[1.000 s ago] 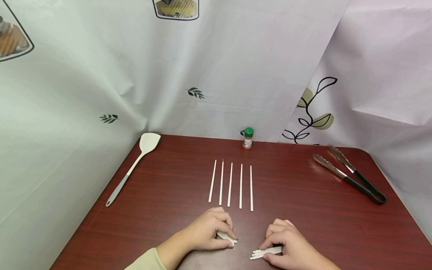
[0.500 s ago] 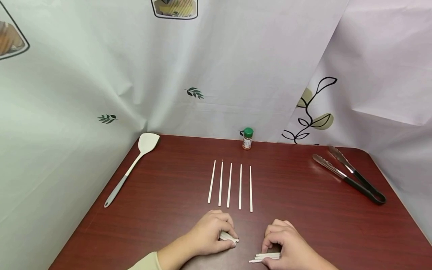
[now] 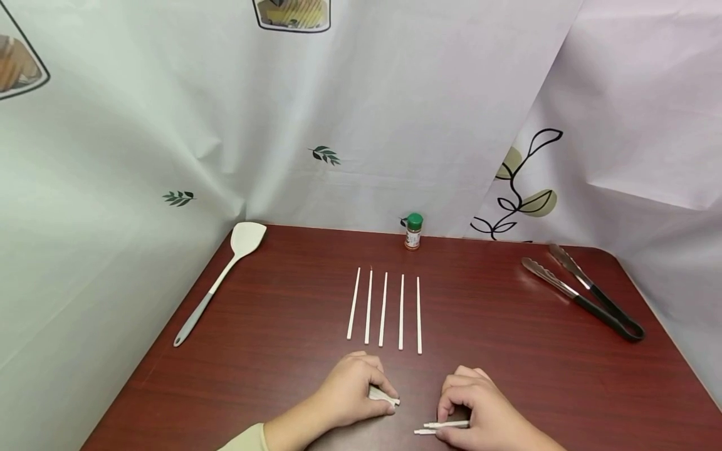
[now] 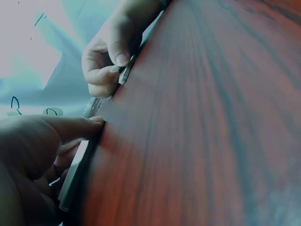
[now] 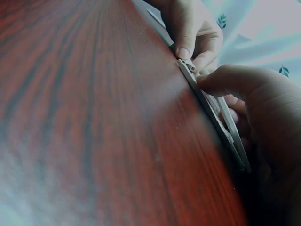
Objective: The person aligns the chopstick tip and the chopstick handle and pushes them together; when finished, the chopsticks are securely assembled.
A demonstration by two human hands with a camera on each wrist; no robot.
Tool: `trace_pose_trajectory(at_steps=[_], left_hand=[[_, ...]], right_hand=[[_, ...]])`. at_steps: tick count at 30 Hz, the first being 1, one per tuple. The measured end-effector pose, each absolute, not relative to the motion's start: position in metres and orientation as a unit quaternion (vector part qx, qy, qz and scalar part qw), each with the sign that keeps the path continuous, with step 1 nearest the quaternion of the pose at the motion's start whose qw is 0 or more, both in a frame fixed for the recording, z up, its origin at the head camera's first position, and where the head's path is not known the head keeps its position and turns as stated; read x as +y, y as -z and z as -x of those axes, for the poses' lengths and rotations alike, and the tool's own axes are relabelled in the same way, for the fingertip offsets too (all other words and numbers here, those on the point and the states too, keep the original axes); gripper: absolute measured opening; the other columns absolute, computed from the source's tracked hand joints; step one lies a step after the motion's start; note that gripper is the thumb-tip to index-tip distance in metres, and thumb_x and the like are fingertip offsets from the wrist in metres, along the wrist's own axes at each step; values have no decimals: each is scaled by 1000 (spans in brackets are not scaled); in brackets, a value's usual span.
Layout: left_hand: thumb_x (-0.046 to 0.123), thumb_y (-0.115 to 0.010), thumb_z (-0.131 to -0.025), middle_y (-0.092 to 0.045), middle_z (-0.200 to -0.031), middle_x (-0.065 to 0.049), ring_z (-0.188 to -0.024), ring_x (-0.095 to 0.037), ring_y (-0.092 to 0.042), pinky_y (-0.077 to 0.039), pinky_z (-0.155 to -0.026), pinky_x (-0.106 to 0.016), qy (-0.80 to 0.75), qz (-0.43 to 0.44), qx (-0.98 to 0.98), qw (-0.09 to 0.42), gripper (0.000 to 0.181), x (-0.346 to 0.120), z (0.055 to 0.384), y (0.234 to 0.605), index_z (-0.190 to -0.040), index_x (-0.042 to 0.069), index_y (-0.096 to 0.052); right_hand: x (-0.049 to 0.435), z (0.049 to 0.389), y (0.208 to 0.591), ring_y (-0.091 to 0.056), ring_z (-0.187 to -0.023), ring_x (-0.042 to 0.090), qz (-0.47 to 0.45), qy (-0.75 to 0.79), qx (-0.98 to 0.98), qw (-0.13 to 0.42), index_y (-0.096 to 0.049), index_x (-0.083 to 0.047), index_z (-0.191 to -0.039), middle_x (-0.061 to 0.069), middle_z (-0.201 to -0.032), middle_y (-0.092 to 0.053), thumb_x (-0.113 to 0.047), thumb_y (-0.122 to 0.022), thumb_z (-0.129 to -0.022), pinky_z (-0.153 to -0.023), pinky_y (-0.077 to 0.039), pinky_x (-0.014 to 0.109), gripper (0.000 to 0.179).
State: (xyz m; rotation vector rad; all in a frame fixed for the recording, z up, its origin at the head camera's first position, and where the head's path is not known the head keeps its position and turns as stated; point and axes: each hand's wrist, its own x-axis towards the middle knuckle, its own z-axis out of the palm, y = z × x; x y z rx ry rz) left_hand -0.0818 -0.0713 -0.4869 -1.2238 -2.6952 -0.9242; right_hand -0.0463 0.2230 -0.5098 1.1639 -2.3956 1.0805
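My left hand (image 3: pixel 352 391) grips a small bundle of white chopsticks (image 3: pixel 383 396) between thumb and fingers, low over the front of the table. Facing it, my right hand (image 3: pixel 479 407) holds several chopsticks (image 3: pixel 445 425); the thumb lies along them and the index finger bends above. In the right wrist view, the chopsticks (image 5: pixel 214 110) lie slightly spread, close to the tabletop, their ends near the left fingers (image 5: pixel 186 40). The palms hide the far ends of both bundles. Beyond the hands, several more chopsticks (image 3: pixel 383 309) lie apart in a row, pointing away.
The dark red table (image 3: pixel 271 300) carries a white spatula (image 3: pixel 228 269) at left, a green-capped spice bottle (image 3: pixel 413 232) at the back and open tongs (image 3: pixel 589 294) at right. A pale printed sheet (image 3: pixel 366 113) hangs behind and beside the table.
The right index finger has lifted off the chopsticks, leaving a gap above them. The chopsticks in that hand have shifted and spread, fewer tips showing. The left hand is nearly still.
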Motion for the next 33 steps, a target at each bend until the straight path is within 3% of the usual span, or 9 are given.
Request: trace_pose_trajectory(at_steps=[9, 17, 23, 29, 33], left_hand=[[33, -97, -71, -64, -80, 28, -78, 10, -50, -44, -76, -18, 299, 361, -883, -22, 18, -71, 81, 480, -86, 35, -86], [31, -97, -73, -65, -80, 29, -80, 12, -53, -45, -77, -16, 314, 357, -879, -34, 15, -72, 83, 478, -83, 34, -85], [33, -94, -79, -65, -79, 30, -78, 14, -52, -47, -86, -21, 321, 367, -873, -19, 10, -71, 84, 480, -84, 33, -85], [30, -89, -86, -67, -80, 25, -76, 11, -55, -46, -78, -17, 369, 368, -853, 28, 6, -70, 84, 486, -88, 28, -84], [22, -88, -88, -68, -84, 19, -80, 7, -58, -46, -77, -14, 399, 380, -830, 80, 6, -67, 83, 493, -91, 23, -83]], right_hand=[[225, 45, 512, -48, -81, -4, -374, -400, -826, 133, -62, -40, -90, -27, -84, -54, -19, -96, -74, -80, -32, 18, 42], [225, 50, 518, -53, -87, -4, -420, -413, -791, 167, -78, -29, -114, -26, -93, -62, -7, -91, -78, -83, -34, 22, 44], [225, 50, 518, -57, -94, -1, -417, -422, -786, 173, -80, -28, -112, -21, -100, -66, -1, -89, -78, -86, -38, 23, 44], [224, 51, 516, -63, -90, 6, -414, -462, -764, 178, -78, -20, -109, -9, -99, -70, 8, -87, -77, -80, -47, 20, 44], [223, 52, 515, -66, -87, 10, -427, -488, -740, 178, -78, -13, -109, -1, -98, -72, 6, -83, -86, -77, -52, 20, 30]])
